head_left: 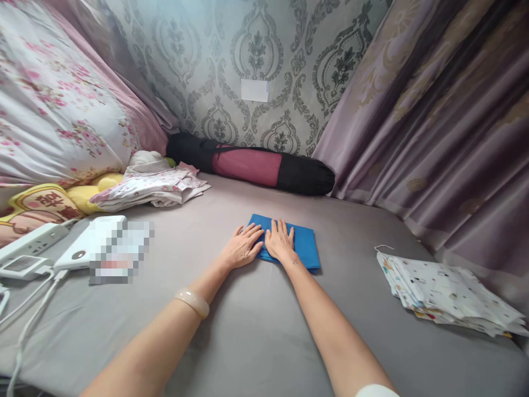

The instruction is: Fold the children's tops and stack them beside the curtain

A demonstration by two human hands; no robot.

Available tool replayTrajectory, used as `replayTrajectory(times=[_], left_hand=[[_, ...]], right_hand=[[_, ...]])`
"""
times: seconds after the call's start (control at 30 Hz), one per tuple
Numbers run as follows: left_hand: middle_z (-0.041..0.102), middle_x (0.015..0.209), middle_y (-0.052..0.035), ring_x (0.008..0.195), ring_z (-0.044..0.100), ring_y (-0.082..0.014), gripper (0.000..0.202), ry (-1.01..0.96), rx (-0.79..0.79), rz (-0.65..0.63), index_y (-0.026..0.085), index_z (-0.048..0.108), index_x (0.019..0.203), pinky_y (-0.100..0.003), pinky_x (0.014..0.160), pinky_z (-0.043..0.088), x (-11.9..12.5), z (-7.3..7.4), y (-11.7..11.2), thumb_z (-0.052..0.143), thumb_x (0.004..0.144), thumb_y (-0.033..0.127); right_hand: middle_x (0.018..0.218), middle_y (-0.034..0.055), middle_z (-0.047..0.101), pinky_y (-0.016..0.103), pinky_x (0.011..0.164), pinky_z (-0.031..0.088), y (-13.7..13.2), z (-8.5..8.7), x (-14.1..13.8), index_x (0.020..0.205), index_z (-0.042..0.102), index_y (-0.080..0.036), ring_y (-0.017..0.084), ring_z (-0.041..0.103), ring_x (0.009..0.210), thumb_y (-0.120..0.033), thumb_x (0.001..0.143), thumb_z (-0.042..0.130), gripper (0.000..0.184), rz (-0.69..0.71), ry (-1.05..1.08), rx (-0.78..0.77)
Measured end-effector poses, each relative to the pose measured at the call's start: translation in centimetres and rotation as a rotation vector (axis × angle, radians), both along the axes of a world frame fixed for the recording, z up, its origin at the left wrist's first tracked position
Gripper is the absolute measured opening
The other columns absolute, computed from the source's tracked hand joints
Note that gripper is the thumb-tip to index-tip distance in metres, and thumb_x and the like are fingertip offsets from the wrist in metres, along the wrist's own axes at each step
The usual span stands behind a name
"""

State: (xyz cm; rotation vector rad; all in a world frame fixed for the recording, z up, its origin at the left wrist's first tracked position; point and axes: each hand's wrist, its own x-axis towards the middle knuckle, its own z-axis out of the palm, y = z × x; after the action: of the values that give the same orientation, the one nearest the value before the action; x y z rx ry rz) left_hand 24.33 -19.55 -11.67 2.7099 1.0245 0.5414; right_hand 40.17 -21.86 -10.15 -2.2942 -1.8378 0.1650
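Pressing with flat palms looked like the step in hand, worked on a folded blue cloth point(306, 245) that lay on the grey bed sheet point(177, 320), on the near side of the black-and-maroon mat bag point(248, 166) and well apart from it. The left hand point(243, 247) was open, its fingers reaching over the cloth's left edge; the right hand point(281, 242) was open too, laid on top with its fingers pointing towards the mat bag, and neither gripped anything. Good work here seemed to call for light, even pressure, with one palm steadying while the other swept outwards, since the part of the cloth right of the hands lay uncovered. Along the edge farthest from the mat bag, several layers showed at the right corner and probably deserved squaring before firmer pressing. Pushing too hard could have made the layers slide. Nothing crowded the strokes: the floral folded fabric point(159, 184) sat near the mat bag's left end, and the printed cloth stack point(448, 292) lay nearer than its right end.
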Motion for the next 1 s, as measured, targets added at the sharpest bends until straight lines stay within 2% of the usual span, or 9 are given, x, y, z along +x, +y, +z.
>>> replayTrajectory(times=[0.2,0.43,0.57,0.73,1.0], left_hand=[[0.041,0.152,-0.0085,0.142,0.033,-0.024,0.05,0.025,0.0,0.003,0.022,0.047,0.14,-0.049,0.118,0.019,0.0,-0.1,0.1,0.034,0.097,0.045],[0.041,0.152,-0.01,0.142,0.032,-0.0269,0.059,0.034,0.011,-0.007,0.021,0.048,0.14,-0.053,0.117,0.02,-0.2,-0.1,0.1,0.032,0.096,0.057],[0.04,0.152,-0.0106,0.143,0.032,-0.0281,0.061,0.038,0.018,-0.012,0.021,0.047,0.141,-0.054,0.117,0.02,-0.2,0.0,0.0,0.033,0.095,0.059],[0.041,0.151,-0.0111,0.142,0.034,-0.0286,0.064,0.033,0.013,-0.022,0.022,0.047,0.141,-0.054,0.116,0.021,-0.3,-0.1,0.1,0.036,0.092,0.062],[0.041,0.152,-0.0103,0.141,0.035,-0.029,0.065,0.036,-0.002,-0.024,0.023,0.048,0.14,-0.054,0.116,0.022,-0.3,-0.3,0.3,0.039,0.091,0.064]], right_hand=[[0.159,0.013,0.024,0.049,0.117,0.005,0.1,-0.5,-0.1,0.152,0.028,-0.011,0.026,0.016,0.147,-0.035,0.099,0.023,0.058,-0.008,0.004,-0.003],[0.158,0.0144,0.025,0.049,0.117,0.006,-0.6,0.6,0.5,0.151,0.03,-0.01,0.026,0.017,0.147,-0.035,0.098,0.024,0.058,-0.016,0.064,-0.023],[0.159,0.0155,0.024,0.051,0.117,0.004,-1.9,0.9,1.8,0.15,0.034,-0.01,0.027,0.014,0.147,-0.037,0.098,0.024,0.058,-0.053,-0.005,0.018],[0.159,0.0157,0.022,0.053,0.116,0.004,-2.8,0.2,2.7,0.149,0.035,-0.012,0.029,0.015,0.147,-0.04,0.098,0.026,0.059,-0.047,-0.031,0.005],[0.16,0.0145,0.02,0.052,0.116,0.004,-2.7,-0.3,2.6,0.15,0.034,-0.013,0.028,0.013,0.147,-0.04,0.098,0.027,0.06,-0.06,-0.033,0.014]])
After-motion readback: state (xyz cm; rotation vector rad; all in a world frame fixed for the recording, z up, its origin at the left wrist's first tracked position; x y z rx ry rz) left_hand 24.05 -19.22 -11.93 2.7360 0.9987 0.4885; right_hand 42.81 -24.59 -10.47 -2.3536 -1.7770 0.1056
